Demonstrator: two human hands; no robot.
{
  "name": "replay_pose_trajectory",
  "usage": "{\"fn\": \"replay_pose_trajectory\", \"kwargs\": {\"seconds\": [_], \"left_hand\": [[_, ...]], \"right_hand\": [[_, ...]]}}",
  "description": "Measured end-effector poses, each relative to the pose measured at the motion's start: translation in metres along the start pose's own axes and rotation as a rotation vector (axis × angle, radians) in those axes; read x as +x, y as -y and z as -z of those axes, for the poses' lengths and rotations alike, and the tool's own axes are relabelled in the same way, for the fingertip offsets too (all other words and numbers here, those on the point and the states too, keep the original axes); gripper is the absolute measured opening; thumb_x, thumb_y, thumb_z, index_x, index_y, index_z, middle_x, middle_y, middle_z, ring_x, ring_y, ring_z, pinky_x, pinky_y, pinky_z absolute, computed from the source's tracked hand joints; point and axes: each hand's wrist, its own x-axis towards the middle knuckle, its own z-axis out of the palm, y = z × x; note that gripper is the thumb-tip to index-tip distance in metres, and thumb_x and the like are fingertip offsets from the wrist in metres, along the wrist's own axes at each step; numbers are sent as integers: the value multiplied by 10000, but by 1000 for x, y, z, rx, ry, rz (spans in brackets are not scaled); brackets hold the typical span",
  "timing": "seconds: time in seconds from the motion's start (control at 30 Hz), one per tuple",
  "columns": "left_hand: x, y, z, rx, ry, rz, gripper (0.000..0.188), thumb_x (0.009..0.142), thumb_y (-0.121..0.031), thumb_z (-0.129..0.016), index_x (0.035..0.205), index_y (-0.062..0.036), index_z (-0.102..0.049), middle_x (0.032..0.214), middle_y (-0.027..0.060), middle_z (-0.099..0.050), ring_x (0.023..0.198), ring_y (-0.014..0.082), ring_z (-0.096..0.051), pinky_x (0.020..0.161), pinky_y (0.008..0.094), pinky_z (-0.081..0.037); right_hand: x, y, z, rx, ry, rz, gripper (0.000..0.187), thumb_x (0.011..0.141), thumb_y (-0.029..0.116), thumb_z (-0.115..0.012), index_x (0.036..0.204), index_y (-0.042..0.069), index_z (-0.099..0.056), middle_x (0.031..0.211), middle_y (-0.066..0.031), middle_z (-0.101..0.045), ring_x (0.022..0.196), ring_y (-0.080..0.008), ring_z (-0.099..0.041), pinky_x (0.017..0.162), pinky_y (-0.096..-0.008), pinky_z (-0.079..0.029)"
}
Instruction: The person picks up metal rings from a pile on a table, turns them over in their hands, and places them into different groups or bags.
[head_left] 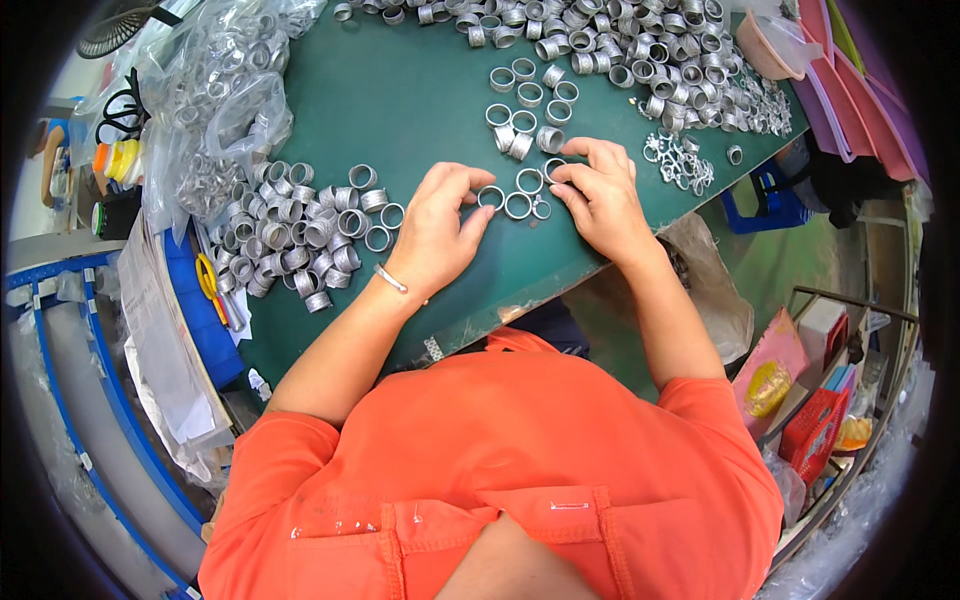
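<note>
My left hand [440, 225], with a silver bangle at its wrist, has its thumb and index finger closed at the edge of a grey metal ring [480, 197]. My right hand [605, 205] pinches another metal ring [551, 164] between thumb and fingers. Between the hands, a ring [518, 217] lies flat against its neighbours, with a small thin ring-shaped piece [541, 213] beside it. Just beyond my fingers is a loose group of rings [498, 126], some flat and some on their sides.
A heap of rings [320, 235] lies left on the green table [370, 90], a larger pile [640, 50] at the far right. Small metal pieces [685, 165] sit right. Clear plastic bags [240, 110], yellow-handled scissors [208, 280] and a pink bowl [770, 48] stand around the edges.
</note>
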Motion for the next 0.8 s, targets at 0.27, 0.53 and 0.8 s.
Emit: {"fn": "replay_pose_trajectory", "kwargs": {"seconds": [0.27,0.53,0.8], "left_hand": [[-6,-16,-3,-718,113,311,262,946,-121,-572,1176,-3,-532,1052,120,-635,914,196,-653,763,282,-531],[-16,-25,5,-1030,134,404,287,952,-155,-582,1176,2,-495,1041,155,-649,940,225,-662,793,318,-549],[-28,-23,1,-587,-29,46,447,791,44,-711,1180,-4,-495,1161,125,-587,1064,196,-598,874,300,-516]], "right_hand": [[-16,27,-2,1240,-60,-307,127,828,-60,-653,927,1,-604,1163,-125,-578,987,-166,-604,866,-300,-494],[-20,51,-11,1302,-53,-160,361,822,-132,-601,1114,27,-463,1201,-165,-558,1040,-201,-602,924,-335,-490],[-22,60,-9,1281,35,-472,282,912,-37,-532,1180,10,-456,1172,-124,-539,1023,-173,-594,855,-299,-502]]}}
